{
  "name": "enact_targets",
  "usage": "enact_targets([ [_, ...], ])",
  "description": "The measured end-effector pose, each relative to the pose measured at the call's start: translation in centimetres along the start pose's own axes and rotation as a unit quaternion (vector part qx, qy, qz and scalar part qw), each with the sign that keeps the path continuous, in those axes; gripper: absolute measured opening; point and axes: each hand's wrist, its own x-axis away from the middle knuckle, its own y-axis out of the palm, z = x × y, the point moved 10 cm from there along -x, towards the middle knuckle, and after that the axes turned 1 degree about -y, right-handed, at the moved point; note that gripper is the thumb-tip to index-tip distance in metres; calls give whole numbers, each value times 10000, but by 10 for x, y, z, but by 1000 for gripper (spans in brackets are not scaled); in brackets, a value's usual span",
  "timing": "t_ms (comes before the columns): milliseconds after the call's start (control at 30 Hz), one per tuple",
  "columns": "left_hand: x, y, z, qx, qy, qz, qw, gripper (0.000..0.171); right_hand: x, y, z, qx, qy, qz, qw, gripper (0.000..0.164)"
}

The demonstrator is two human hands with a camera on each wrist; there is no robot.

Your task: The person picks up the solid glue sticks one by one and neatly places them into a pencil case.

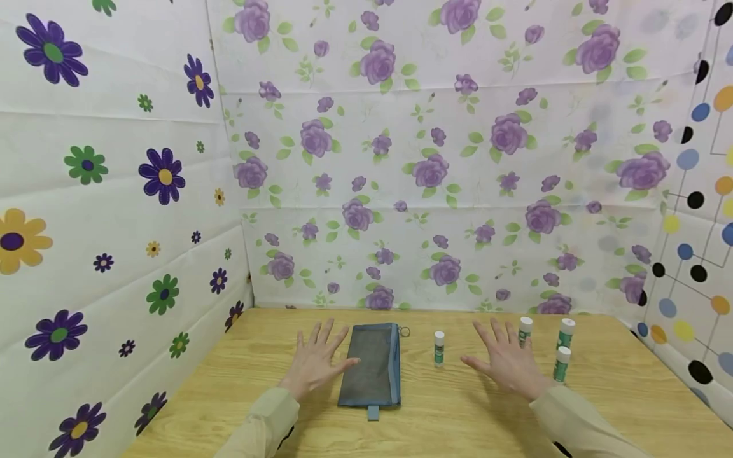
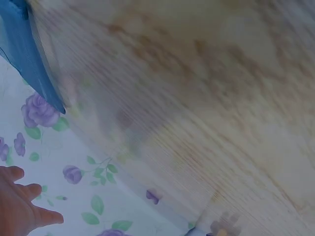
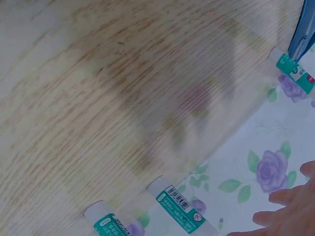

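Observation:
Both hands are spread over the wooden table with nothing in them. My left hand (image 1: 317,362), fingers splayed, is just left of a blue zippered mesh pouch (image 1: 369,366) lying flat, a tab at its near end and a ring at its far right corner. My right hand (image 1: 506,359), also with fingers apart, is between a single green-and-white glue stick (image 1: 439,349) on its left and three more on its right. Those three are a back glue stick (image 1: 525,329), a right glue stick (image 1: 565,333) and a front glue stick (image 1: 562,364), all upright with white caps.
The light wooden table (image 1: 435,420) ends at a back wall hung with a purple-rose sheet (image 1: 429,172). A daisy-patterned sheet (image 1: 114,216) closes the left side, and a dotted sheet (image 1: 687,254) the right.

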Motion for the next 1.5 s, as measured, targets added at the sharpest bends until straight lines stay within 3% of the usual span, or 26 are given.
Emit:
enact_targets([
  [400, -5, 8, 6, -9, -82, -256, 9996, 78, -2, 3, -1, -23, -6, -55, 10000, 86],
  [633, -11, 3, 17, -77, 65, -170, 9998, 79, -4, 4, -4, -100, -35, -6, 9999, 87],
  [867, -17, 8, 24, -82, 45, -385, 9992, 79, -8, 10, -2, -931, 4, -122, 9956, 89],
  [1133, -26, 5, 38, 10, 112, -404, 9991, 79, -13, 17, 1, -1989, 312, -402, 9787, 94],
  [1333, -31, 9, 46, -100, 125, -502, 9986, 80, -16, 20, -1, -3094, 564, -539, 9477, 92],
  [1500, -35, 14, 53, -184, 141, -623, 9978, 80, -20, 22, 2, -3711, 787, -586, 9234, 89],
])
